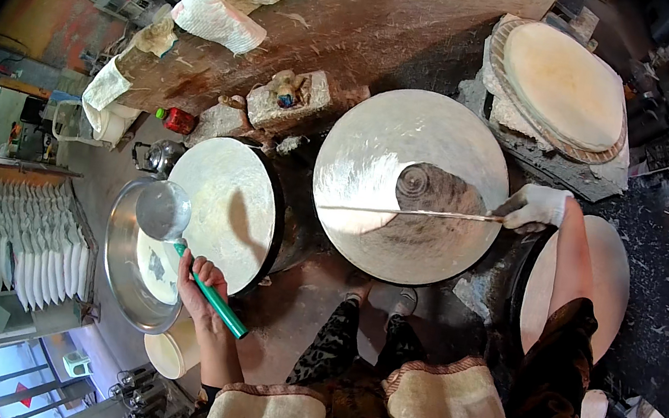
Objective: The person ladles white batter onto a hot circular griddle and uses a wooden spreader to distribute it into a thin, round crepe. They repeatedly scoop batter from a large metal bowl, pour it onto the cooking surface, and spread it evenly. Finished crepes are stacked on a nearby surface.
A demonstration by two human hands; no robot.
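Curling its bare fingers around a green handle, the person's left hand (205, 280) gripped a round-bowled metal ladle (164, 210) above the far part of a wide silver metal basin (118, 249). White liquid (149, 257) lay in that basin; I couldn't tell whether the ladle's bowl held any. Just near of it stood a round cream-coloured bucket (167, 355), its contents hidden from me.

The right hand (534, 210), in a pale glove, was closed on the end of a long, thin, light-coloured stick (439, 214), which reached leftward across the large round griddle (400, 123) in the middle. White coating covered the griddle's left part, beside a dark, ring-marked patch. Another round griddle (216, 182) on the left bore a pale layer. At the far right, a round woven tray (593, 154) held a flat, pale disc (564, 83).
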